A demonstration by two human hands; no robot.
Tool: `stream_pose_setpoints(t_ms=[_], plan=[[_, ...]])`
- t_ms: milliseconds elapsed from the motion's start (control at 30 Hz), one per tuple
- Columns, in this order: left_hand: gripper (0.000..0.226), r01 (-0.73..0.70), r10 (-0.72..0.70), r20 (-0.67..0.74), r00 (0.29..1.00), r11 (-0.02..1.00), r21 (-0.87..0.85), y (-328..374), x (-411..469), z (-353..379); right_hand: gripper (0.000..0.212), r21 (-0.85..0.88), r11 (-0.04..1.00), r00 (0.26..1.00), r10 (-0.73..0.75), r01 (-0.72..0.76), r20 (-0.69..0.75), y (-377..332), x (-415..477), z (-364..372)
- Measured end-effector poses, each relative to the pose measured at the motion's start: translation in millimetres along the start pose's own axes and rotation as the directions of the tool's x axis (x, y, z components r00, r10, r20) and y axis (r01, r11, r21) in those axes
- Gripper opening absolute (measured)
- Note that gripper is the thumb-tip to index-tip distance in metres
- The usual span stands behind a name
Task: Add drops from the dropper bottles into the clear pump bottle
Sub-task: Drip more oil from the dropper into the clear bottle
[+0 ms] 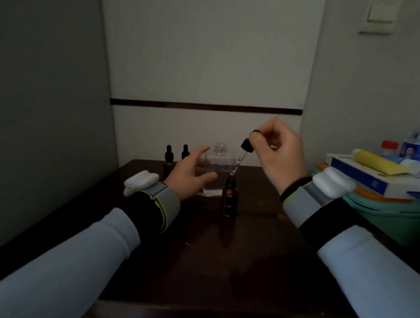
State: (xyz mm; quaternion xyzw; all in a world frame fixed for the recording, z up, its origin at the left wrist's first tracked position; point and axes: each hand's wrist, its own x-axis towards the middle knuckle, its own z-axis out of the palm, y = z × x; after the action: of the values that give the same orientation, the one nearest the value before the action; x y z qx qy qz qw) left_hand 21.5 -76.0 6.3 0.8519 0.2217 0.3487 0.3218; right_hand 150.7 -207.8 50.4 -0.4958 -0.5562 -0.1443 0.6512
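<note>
Writing: white graduation marks on small open amber glass bottle [229,198], too blurred to read. R hand [279,153] pinches black rubber bulb of glass-tube dropper [245,150]. Tube tilts down-left, tip just above that bottle's mouth, by right edge of clear square pump bottle [224,167]. L hand [190,173] spread at clear bottle's left side; contact unclear. Pair of capped amber dropper bottles [168,157] stands behind L hand on dark tabletop [201,253].
</note>
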Motion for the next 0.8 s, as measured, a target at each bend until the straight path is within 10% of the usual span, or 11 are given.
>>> stream_pose_setpoints(t_ms=[167, 300, 433, 533, 800], plan=[[0.074, 0.021, -0.018, -0.031, 0.999, 0.992, 0.125, -0.4, -0.1, -1.0, 0.031, -0.025, 1.0, 0.999, 0.018, -0.017, 0.026, -0.2, -1.1, 0.7], [0.042, -0.219, 0.262, -0.27, 0.927, 0.959, 0.179, 20.0, -8.8, -13.0, 0.026, -0.059, 0.997, 0.993, 0.061, -0.056, 0.099, 1.2, -3.5, 3.4], [0.022, -0.105, 0.118, 0.127, 0.985, 0.989, -0.106, 33.6, -22.4, -20.4, 0.027, -0.071, 0.996, 0.989, 0.071, -0.062, 0.131, 2.2, -4.7, 4.8], [0.044, 0.001, -0.022, 0.419, 0.908, 0.999, 0.05, 32.5, -27.9, -12.0, 0.025, -0.07, 0.995, 0.989, 0.077, -0.068, 0.126, 2.1, -5.0, 5.1], [0.026, 0.019, -0.031, 0.277, 0.96, 0.999, 0.047, 29.3, -28.0, 0.2, 0.025, -0.026, 0.999, 0.999, 0.029, -0.028, 0.044, 1.5, -1.4, 2.0]])
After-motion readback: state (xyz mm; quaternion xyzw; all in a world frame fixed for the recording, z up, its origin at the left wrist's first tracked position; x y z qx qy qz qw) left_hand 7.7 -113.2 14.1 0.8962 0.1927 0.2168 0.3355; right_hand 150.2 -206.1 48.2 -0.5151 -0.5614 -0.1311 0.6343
